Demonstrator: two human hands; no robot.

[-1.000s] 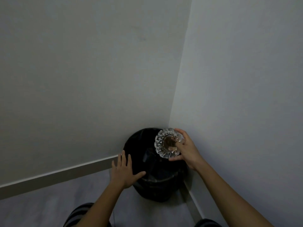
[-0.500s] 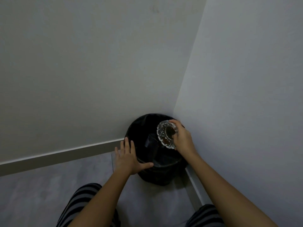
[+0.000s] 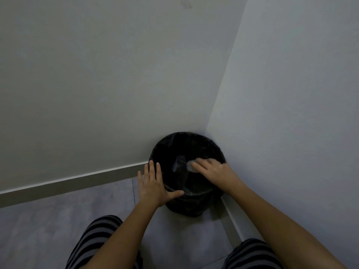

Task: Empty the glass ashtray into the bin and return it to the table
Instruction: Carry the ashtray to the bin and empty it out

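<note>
A round black bin [image 3: 174, 140] lined with a black bag stands in the corner of the room. My right hand [image 3: 215, 171] is over its opening, palm down, shut on the glass ashtray [image 3: 189, 165]. The ashtray is turned over under my fingers and only a blurred clear edge shows at their left. My left hand [image 3: 153, 183] rests flat on the bin's near left rim, fingers spread, thumb along the rim. The inside of the bin is too dark to tell what it holds.
Two pale walls meet behind the bin, with a skirting board [image 3: 77, 181] along each. Grey floor [image 3: 48, 226] lies to the left. My striped trouser knees [image 3: 101, 235] are at the bottom of the view.
My right hand has tipped the ashtray from facing me to face down and lowered it into the bin's mouth. The view has come closer to the bin. My left hand stayed on the rim.
</note>
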